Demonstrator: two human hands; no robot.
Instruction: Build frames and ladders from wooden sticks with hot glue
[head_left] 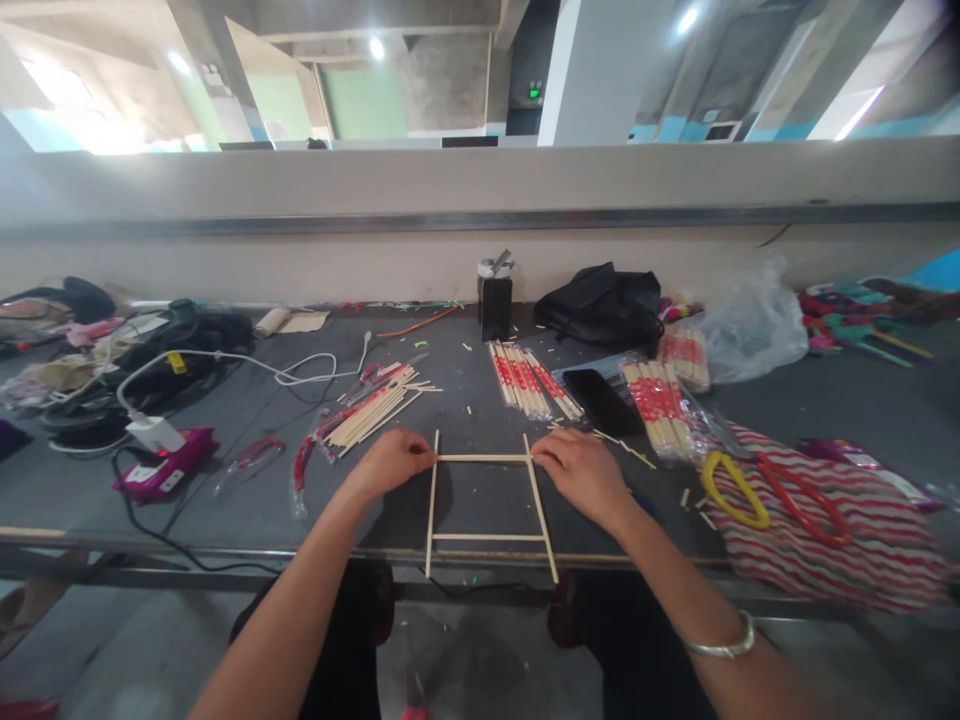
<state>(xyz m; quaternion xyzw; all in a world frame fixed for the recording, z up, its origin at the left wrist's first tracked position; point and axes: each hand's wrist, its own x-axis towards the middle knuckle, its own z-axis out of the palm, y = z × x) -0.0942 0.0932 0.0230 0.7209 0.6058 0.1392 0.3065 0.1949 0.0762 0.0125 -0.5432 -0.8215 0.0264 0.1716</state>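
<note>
In front of me is a ladder-like frame of thin wooden chopsticks: a left upright (431,515), a right upright (543,515), an upper crosspiece (482,458) and a lower crosspiece (489,538). My left hand (394,462) is closed in a pinch where the upper crosspiece meets the left upright. At the opposite joint, my right hand (583,470) pinches with thumb and forefinger. The fingertips partly cover both joints. The uprights' lower ends reach past the table's front edge.
Loose chopsticks (375,408) lie beyond my left hand. Wrapped chopstick packs (517,380), a phone (600,400) and a black box-shaped container (495,305) stand or lie farther back. A striped cloth bag (825,540) is at right; a purple power strip (169,465) with cables is left.
</note>
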